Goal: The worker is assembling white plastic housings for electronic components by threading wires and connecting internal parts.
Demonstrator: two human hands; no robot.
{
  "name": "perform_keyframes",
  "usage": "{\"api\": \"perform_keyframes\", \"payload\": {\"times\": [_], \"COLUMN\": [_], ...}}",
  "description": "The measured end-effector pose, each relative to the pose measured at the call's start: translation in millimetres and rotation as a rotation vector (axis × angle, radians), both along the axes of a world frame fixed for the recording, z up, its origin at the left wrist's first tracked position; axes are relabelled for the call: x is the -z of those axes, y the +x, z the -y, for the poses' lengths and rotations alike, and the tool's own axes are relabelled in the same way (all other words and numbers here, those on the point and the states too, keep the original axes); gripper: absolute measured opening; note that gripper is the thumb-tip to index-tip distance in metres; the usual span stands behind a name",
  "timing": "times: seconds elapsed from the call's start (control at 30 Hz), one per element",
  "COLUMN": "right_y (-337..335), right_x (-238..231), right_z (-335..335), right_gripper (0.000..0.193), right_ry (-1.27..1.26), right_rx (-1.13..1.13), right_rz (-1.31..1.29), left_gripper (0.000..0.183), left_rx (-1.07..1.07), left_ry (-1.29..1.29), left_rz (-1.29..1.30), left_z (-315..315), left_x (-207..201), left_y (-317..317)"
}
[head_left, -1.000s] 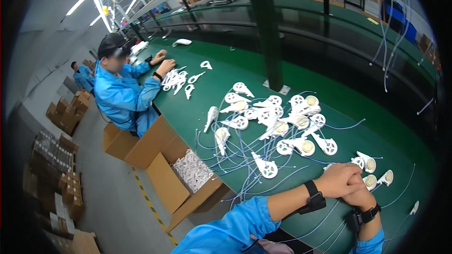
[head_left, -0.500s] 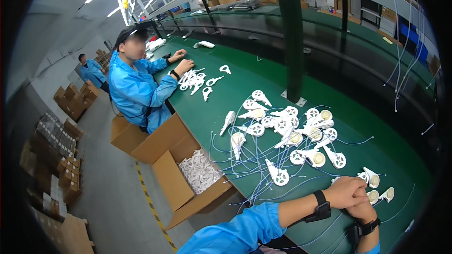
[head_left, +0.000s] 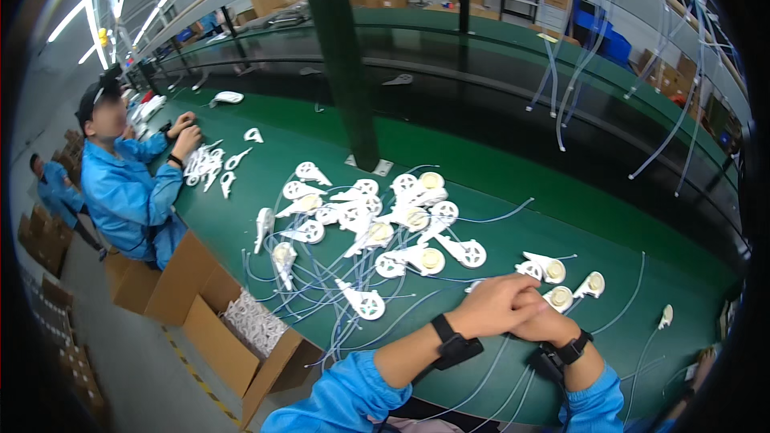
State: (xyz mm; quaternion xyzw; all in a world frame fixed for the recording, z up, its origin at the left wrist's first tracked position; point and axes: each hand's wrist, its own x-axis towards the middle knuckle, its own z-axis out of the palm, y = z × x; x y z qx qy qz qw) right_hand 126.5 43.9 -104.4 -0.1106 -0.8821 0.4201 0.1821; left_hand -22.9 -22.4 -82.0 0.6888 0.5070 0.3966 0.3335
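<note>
My left hand [head_left: 496, 303] and my right hand [head_left: 547, 324] are together above the green bench, the left lying partly over the right. Their fingers are curled in; whatever may be between them is hidden. Just beyond my hands sit several white plastic wheel-shaped housings [head_left: 559, 298] with cream discs and thin cables. A larger heap of similar white housings [head_left: 358, 210] lies to the left, its blue-white cables [head_left: 321, 293] tangled toward the near edge. A single white housing [head_left: 666, 317] lies off to the right with its cable trailing.
An open cardboard box [head_left: 218, 345] of small white parts stands by the bench's near edge. A co-worker in blue [head_left: 132, 184] is at the far left, beside white ring-shaped parts [head_left: 210, 164]. A green post [head_left: 341, 64] rises from the bench [head_left: 449, 345]. Cables [head_left: 565, 72] hang from the rail.
The view has swung right, so the bench and co-worker appear farther left. More hanging cables and a single housing at the right have come into sight. My hands stay together.
</note>
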Motion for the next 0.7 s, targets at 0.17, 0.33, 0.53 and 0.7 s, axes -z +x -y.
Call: {"api": "perform_keyframes", "payload": {"times": [0.17, 0.33, 0.53, 0.7], "right_y": [1.8, -1.5, -8.7, 5.5], "right_x": [-8.2, -33.7, -24.1, -9.7], "right_z": [3.1, 7.1, 12.5, 5.6], "right_gripper": [0.016, 0.014, 0.013, 0.013], "right_ry": [-0.15, -0.159, -0.239, -0.179], "right_rx": [0.06, 0.042, 0.043, 0.056], "right_rz": [0.167, 0.18, 0.166, 0.129], "left_gripper": [0.04, 0.085, 0.084, 0.083], "left_rx": [0.005, 0.027, 0.129, 0.151], "left_ry": [0.078, 0.519, 0.428, 0.362], "left_rz": [0.375, 0.613, 0.846, 1.01], "left_z": [-2.6, 20.4, -6.7, -11.3], "left_x": [-55.4, -141.2, -92.0, -55.7], "left_y": [-21.6, -43.8, -24.1, -17.1]}}
